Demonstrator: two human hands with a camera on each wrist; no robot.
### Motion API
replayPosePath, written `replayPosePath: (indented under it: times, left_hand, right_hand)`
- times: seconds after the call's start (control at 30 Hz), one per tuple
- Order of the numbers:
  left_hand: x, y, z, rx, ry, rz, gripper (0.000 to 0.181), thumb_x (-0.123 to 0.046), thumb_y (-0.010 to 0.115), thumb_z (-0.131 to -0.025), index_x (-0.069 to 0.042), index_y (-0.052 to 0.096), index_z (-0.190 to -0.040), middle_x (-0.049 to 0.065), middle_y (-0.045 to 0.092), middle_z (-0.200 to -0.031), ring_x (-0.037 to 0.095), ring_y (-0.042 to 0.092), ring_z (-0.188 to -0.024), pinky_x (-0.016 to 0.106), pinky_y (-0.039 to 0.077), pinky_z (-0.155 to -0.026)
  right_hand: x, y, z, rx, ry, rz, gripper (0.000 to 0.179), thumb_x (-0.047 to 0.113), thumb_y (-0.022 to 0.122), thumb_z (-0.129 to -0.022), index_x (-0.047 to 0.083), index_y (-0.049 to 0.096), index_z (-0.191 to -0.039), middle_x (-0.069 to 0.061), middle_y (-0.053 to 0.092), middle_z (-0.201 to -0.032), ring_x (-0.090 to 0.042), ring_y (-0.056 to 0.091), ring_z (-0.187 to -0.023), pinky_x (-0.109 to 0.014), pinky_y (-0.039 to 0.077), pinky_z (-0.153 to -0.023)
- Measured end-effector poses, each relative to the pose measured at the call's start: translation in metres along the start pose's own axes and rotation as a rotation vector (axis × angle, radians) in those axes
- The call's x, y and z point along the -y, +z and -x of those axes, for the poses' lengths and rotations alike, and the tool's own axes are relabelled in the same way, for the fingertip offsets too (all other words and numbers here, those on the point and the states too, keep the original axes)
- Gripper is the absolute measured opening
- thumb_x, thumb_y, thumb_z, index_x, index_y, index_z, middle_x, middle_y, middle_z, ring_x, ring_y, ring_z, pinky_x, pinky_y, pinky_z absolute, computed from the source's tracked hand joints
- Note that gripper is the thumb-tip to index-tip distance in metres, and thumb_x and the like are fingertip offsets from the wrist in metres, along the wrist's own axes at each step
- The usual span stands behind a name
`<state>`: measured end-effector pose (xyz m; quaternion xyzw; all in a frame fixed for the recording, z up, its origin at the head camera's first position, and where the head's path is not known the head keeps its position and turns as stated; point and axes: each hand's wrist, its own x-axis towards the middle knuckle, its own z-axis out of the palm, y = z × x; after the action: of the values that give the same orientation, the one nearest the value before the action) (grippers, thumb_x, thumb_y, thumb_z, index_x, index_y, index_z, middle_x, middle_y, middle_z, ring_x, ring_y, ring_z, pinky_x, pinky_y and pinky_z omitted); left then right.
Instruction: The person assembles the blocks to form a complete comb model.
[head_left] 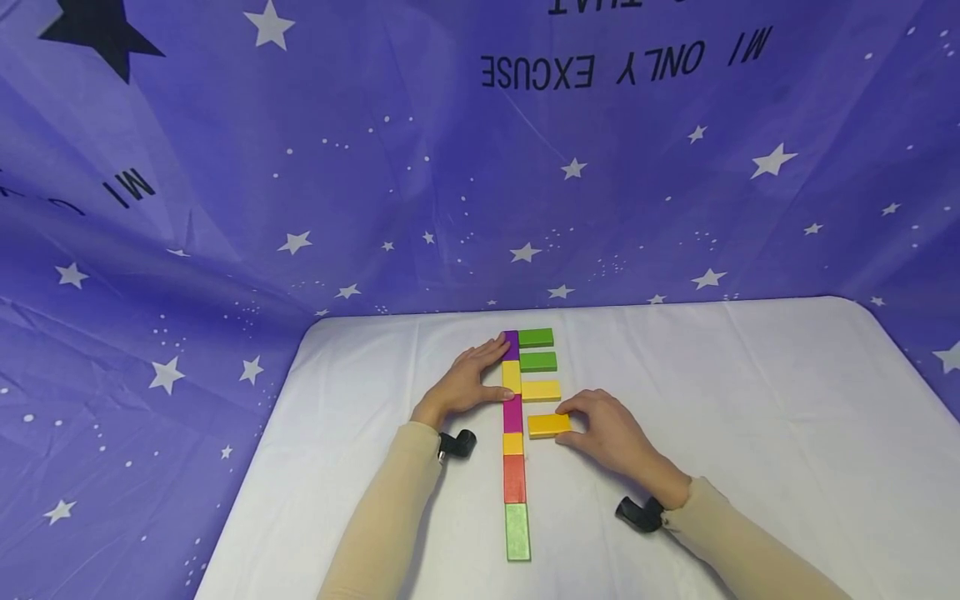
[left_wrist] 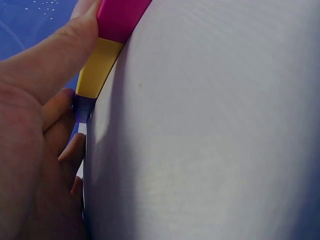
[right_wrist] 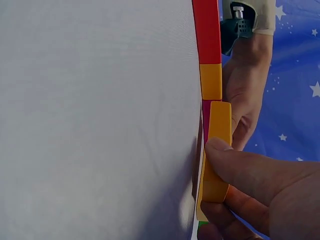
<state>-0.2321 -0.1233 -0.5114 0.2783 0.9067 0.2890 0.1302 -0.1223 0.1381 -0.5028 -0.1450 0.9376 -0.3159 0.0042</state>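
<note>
A straight row of coloured wooden blocks runs down the table. From the far end it has a purple block (head_left: 512, 346), a yellow block (head_left: 511, 377), a magenta block (head_left: 512, 414), a short orange block (head_left: 512, 443), a red block (head_left: 513, 479) and a light green block (head_left: 517, 532). My left hand (head_left: 467, 382) lies along its left side, fingertips at the purple block and thumb at the yellow-magenta joint. Between thumb and fingers, my right hand (head_left: 611, 429) pinches an orange-yellow block (head_left: 548, 426), close to the right of the magenta block.
Two green blocks (head_left: 536, 337) (head_left: 538, 362) and a yellow block (head_left: 542, 391) stick out sideways from the row's right side. White cloth covers the table (head_left: 750, 417). A purple starry curtain (head_left: 450, 208) hangs behind. Each wrist wears a black camera (head_left: 639, 514).
</note>
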Motion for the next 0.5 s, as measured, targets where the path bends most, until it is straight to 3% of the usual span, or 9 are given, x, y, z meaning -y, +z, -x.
replayPosePath:
  times: [0.5]
  left_hand:
    - [0.0012, 0.0007, 0.0001, -0.014, 0.016, -0.003, 0.093, -0.044, 0.079, -0.085, -0.015, 0.030, -0.159, -0.003, 0.019, -0.167, 0.019, 0.017, -0.153, 0.040, 0.007, -0.125]
  right_hand:
    - [0.0018, 0.0058, -0.0064, 0.013, 0.008, 0.025, 0.037, 0.024, 0.091, -0.073, 0.011, 0.076, -0.104, -0.003, 0.072, -0.107, -0.023, 0.062, -0.100, -0.044, 0.054, -0.092]
